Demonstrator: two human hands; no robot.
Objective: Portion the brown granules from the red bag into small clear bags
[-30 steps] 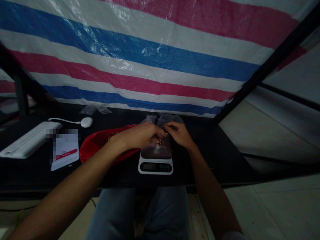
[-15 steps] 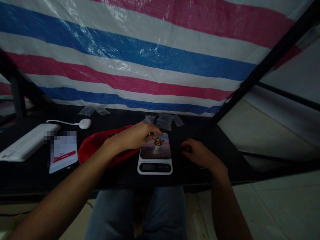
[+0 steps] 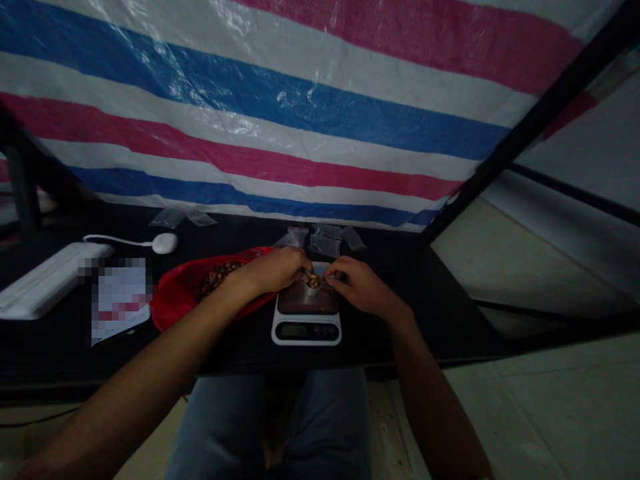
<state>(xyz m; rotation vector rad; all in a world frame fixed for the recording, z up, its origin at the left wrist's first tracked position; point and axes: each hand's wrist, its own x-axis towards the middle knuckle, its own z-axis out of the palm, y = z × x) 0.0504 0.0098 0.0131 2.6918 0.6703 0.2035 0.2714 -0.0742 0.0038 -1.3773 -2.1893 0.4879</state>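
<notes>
A small white cup (image 3: 311, 291) heaped with brown nuts or beans (image 3: 315, 281) is over the plate of a white kitchen scale (image 3: 307, 333). From the left, the closed fingers of my left hand (image 3: 284, 270) grip the cup's rim. My right hand (image 3: 356, 285) pinches the opposite side with thumb and forefinger. Whether the cup rests on the plate or is just off it, I cannot tell. Under my left forearm, a red plastic bag (image 3: 175, 297) lies with its mouth spread, showing many more brown pieces (image 3: 219, 277). A crumb lies on the scale plate (image 3: 295, 303).
Small clear zip bags (image 3: 325, 245) lie behind the scale, with others (image 3: 167, 217) farther left. A white power bank or box (image 3: 53, 280), a corded white puck (image 3: 165, 243) and a blurred phone-like slab (image 3: 120, 293) occupy the left. Striped sheeting (image 3: 280, 113) hangs behind the black table (image 3: 240, 353).
My right hand has moved left from the tabletop to the cup. My left hand has shifted slightly and closed at the cup's rim. More of the bag's contents show.
</notes>
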